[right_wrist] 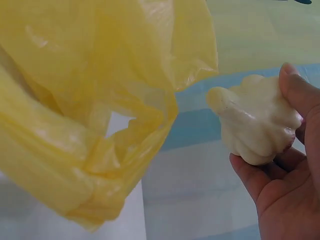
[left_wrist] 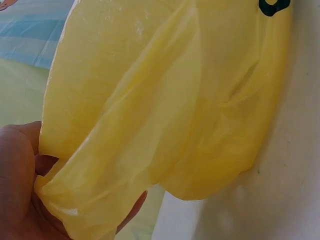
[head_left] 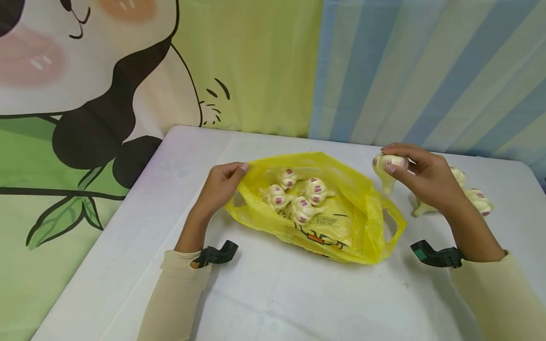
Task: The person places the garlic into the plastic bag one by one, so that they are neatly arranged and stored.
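Note:
A yellow plastic bag (head_left: 341, 222) lies spread with its mouth toward me, and several garlic bulbs (head_left: 302, 210) rest inside it. My left hand (head_left: 222, 187) pinches the bag's left edge between thumb and fingers; in the left wrist view the yellow film (left_wrist: 150, 125) hides part of that hand (left_wrist: 20, 180). To the right of the bag, my right hand (head_left: 426, 175) grips one garlic bulb (head_left: 387, 170) above the table. The right wrist view shows this bulb (right_wrist: 255, 120) between thumb and fingers, apart from the bag (right_wrist: 65, 150).
More garlic bulbs (head_left: 478, 201) lie on the white table (head_left: 264, 293) at the right, partly hidden behind my right hand and forearm. One bag handle loop (head_left: 398, 227) points right. Behind the table hang a panda-print cloth (head_left: 256, 66) and a striped curtain (head_left: 384, 71).

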Motion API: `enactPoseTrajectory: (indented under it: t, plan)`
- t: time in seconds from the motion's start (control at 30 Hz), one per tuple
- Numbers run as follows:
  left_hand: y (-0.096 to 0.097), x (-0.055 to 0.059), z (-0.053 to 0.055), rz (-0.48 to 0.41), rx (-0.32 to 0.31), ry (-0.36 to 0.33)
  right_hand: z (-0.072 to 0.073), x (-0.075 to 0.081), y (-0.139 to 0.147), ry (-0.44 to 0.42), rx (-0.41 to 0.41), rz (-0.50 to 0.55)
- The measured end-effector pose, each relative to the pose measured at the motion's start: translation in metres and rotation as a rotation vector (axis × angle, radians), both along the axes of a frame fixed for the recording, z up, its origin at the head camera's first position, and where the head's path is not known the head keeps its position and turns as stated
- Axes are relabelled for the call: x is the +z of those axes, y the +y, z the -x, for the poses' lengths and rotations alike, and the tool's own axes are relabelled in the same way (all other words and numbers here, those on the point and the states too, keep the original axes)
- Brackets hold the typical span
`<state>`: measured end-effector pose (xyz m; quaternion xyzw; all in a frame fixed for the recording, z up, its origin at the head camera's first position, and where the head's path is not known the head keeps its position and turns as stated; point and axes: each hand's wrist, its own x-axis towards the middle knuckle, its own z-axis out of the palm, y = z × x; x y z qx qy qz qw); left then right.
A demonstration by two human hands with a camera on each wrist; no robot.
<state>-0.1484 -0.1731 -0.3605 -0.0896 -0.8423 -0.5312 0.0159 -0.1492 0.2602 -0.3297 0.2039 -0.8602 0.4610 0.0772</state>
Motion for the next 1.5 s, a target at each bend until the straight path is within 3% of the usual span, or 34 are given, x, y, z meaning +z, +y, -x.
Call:
enactPoseTrajectory:
  t: [0.2, 0.67, 0.93, 1.33, 1.5]
  plan:
    - [0.002, 0.0, 0.001, -0.001, -0.011, -0.005, 0.0, 0.004, -0.006, 0.054, 0.092, 0.084]
    - [0.001, 0.0, -0.002, 0.007, -0.005, 0.0, 0.008, 0.019, -0.04, -0.018, 0.379, 0.298]
    - [0.001, 0.0, -0.001, -0.012, -0.022, 0.009, 0.012, 0.02, -0.06, 0.015, 0.391, 0.188]
    - [0.005, 0.002, 0.0, -0.032, -0.033, -0.005, 0.018, 0.006, -0.09, -0.064, 0.515, 0.015]
    - [0.004, 0.002, -0.001, -0.021, -0.019, -0.02, 0.024, 0.003, -0.1, -0.08, 0.497, -0.038]
